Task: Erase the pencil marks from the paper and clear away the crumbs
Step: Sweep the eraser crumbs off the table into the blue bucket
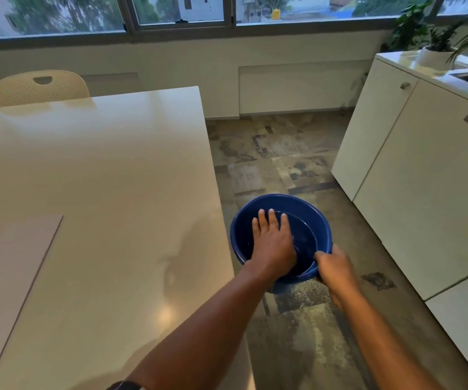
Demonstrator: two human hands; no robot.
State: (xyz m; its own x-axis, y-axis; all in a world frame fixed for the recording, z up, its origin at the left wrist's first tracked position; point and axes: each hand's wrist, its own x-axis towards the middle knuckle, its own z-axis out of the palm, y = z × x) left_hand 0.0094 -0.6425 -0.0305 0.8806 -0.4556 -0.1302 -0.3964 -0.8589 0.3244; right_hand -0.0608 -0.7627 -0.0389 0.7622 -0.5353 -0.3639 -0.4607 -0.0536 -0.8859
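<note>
I hold one blue bowl out past the table edge, above the floor; I cannot tell whether anything lies inside it. My right hand is clenched on its near rim, thumb over the edge. My left hand is spread flat and loose inside the bowl, fingers reaching toward the far wall, gripping nothing. The one sheet of paper lies on the table well to the left of my left hand, its surface looking blank from here.
</note>
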